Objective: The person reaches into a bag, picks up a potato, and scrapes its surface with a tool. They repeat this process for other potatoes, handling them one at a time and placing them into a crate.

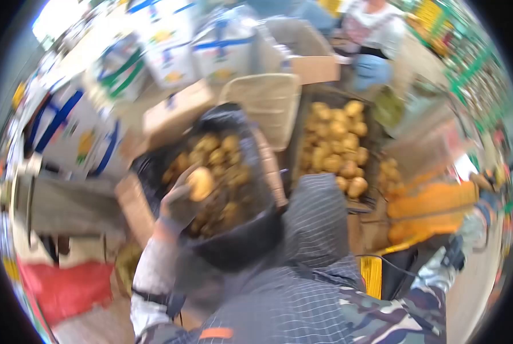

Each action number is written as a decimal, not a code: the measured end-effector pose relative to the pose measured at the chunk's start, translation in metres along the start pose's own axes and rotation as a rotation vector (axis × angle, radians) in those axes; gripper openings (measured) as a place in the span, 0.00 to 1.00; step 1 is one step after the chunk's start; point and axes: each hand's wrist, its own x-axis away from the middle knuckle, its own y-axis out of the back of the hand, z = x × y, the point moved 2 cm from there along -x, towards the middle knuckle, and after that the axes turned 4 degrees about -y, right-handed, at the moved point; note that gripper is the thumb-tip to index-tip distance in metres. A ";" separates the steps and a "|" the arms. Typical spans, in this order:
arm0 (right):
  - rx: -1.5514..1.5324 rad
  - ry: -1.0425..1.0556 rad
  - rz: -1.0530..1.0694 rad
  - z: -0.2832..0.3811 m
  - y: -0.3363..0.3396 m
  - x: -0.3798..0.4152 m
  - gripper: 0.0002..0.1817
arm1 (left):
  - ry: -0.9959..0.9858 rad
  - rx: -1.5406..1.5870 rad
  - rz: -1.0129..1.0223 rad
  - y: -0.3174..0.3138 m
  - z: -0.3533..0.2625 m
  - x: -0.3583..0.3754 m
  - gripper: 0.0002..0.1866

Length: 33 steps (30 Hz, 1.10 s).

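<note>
My left hand, in a greyish glove, grips a yellow-brown potato over a cardboard box lined with black plastic. Inside that box lie many loose potatoes, lower ones blurred and in shadow. Far out on the right, my right hand reaches past an orange sack. Small brownish shapes show at its fingers, which are smeared, and I cannot tell whether it holds them.
A dark crate of potatoes stands right of the box, with an empty tan plastic crate behind. White bags with blue bands and an open carton line the back. A person sits there. A red sack lies at left.
</note>
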 end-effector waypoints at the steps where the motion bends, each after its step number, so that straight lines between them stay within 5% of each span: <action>1: 0.032 -0.003 -0.010 -0.004 -0.003 -0.004 0.18 | -0.035 0.010 0.016 -0.004 -0.001 0.002 0.35; 5: 0.045 0.035 0.137 -0.008 -0.062 0.031 0.19 | -0.032 0.020 0.072 -0.002 -0.011 0.002 0.32; 11: -0.060 -0.293 0.940 -0.025 -0.242 0.269 0.20 | -0.075 0.139 0.049 -0.012 -0.013 0.012 0.26; 12: -0.033 -0.404 1.040 -0.025 -0.271 0.321 0.20 | -0.187 -0.168 -0.037 0.003 -0.017 0.014 0.24; 13: -0.034 -0.481 1.092 -0.041 -0.291 0.355 0.22 | -0.229 -0.081 -0.176 -0.014 -0.031 0.027 0.24; 14: -0.080 -0.557 1.114 -0.041 -0.312 0.394 0.23 | -0.574 -0.517 -0.322 -0.012 -0.063 0.043 0.24; 16: -0.075 -0.526 1.191 -0.059 -0.342 0.435 0.21 | -1.033 -0.807 -0.572 0.009 -0.130 0.069 0.25; 18: -0.071 -0.507 1.344 -0.053 -0.350 0.475 0.19 | -1.236 -1.048 -0.772 0.018 -0.240 0.136 0.24; 19: -0.089 -0.565 1.447 -0.055 -0.354 0.487 0.19 | -1.313 -1.448 -0.904 0.015 -0.294 0.155 0.26; 21: -0.067 -0.549 1.537 -0.076 -0.362 0.505 0.20 | -1.442 -2.225 -1.548 0.009 -0.400 0.193 0.31; 23: -0.077 -0.920 1.505 -0.080 -0.366 0.526 0.23 | -0.436 -2.180 -1.674 0.051 -0.470 0.231 0.36; 25: 0.125 -0.887 1.515 -0.090 -0.366 0.537 0.26 | -0.775 -2.528 -1.601 0.092 -0.458 0.235 0.37; 26: 0.200 -0.819 1.530 -0.101 -0.364 0.543 0.28 | -0.908 -2.708 -1.468 0.057 -0.401 0.201 0.35; 27: 0.206 -0.705 1.622 -0.108 -0.363 0.547 0.30 | -1.040 -2.573 -1.066 0.027 -0.346 0.166 0.31; 29: 0.376 -0.449 1.613 -0.134 -0.362 0.558 0.33 | -0.934 -2.505 -0.673 0.013 -0.249 0.103 0.25; 30: 0.432 -0.315 1.641 -0.151 -0.362 0.562 0.36 | -0.674 -2.264 -0.443 0.003 -0.206 0.067 0.23; 32: 0.475 -0.163 1.649 -0.166 -0.363 0.563 0.43 | -0.038 -2.099 -0.373 0.043 -0.127 0.006 0.22; 33: 0.505 -0.121 1.640 -0.154 -0.363 0.556 0.41 | -0.041 -2.210 -0.124 0.086 -0.089 -0.014 0.24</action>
